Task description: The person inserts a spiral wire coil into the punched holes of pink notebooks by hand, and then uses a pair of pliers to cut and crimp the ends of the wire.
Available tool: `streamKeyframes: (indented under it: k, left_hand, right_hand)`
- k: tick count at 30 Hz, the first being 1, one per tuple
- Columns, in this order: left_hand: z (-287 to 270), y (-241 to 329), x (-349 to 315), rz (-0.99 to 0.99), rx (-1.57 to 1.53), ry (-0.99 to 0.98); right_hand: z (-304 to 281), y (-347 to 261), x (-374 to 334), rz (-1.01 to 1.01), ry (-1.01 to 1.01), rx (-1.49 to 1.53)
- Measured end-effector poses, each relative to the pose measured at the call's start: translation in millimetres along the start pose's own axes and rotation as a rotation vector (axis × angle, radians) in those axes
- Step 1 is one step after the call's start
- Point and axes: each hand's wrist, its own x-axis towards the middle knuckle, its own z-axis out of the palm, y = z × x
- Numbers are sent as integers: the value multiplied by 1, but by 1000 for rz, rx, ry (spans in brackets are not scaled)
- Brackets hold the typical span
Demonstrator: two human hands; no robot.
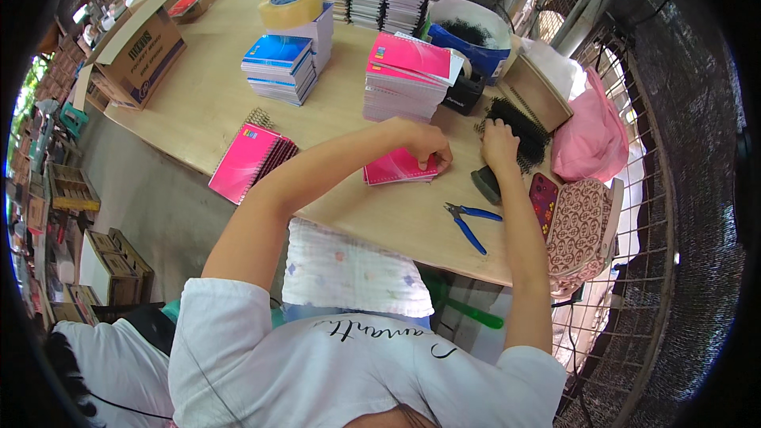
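Faces a cluttered, pale wood-grained tabletop (206, 87), with a black netting screen (705, 206) off to the right. Rests the left hand (428, 149), fingers curled nearly together, at the right edge of a pink-covered paper notebook (392, 168) lying flat near the tabletop's front edge; cannot tell whether pinching. Lays the right hand (499, 147), fingers bent, on a bristly heap of black spiral binding coils (527, 131); cannot tell whether gripping any. Expect a light, bendy notebook, perhaps slick-covered: take by an edge, keeping sheets square. Expect coils springy, tangle-prone: draw out singly by one end. Farther out, see blue-handled metal cutters (479, 212) and a tall stack of pink notebooks (404, 99).
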Motion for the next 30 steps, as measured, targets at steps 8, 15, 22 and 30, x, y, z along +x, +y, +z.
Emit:
streamKeyframes:
  k: [8, 15, 22, 30]
  left_hand:
    - [-8, 28, -17, -155, 159, 172]
    - [36, 138, -136, -217, 100, 1143]
    - [170, 118, -131, -423, -222, 1509]
    - [172, 114, -109, -479, -339, 1649]
  right_hand:
    - [-49, 19, -3, -311, 318, 60]
    - [-62, 39, -31, -402, 560, 149]
    - [-62, -61, -137, -169, -15, 1046]
    - [-66, -90, -149, -219, -78, 1258]
